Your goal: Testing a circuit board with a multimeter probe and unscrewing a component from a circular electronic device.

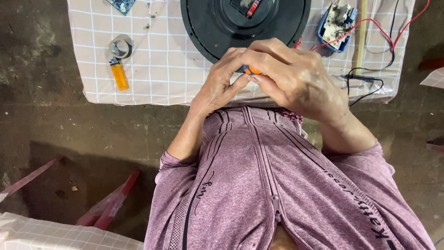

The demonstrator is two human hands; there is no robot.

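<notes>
Closely, in the head view, both hands met just above the person's chest, over the near edge of the checked cloth [162, 69]. The left hand [219, 85] had its fingers curled tight, thumb and forefinger pinching a small orange-and-blue object [251, 70], most of which was hidden. The right hand [289, 76] folded over it from three o'clock, its fingers clenched on the same object. At twelve o'clock from the hands lay a round black disc [222, 28] with a red part in its open centre. At nine o'clock, well apart, an orange lighter [120, 74] lay just beside a roll of tape [121, 47]. At two o'clock a blue case [337, 23] held a circuit board, with red and black wires [370, 28] trailing past it.
</notes>
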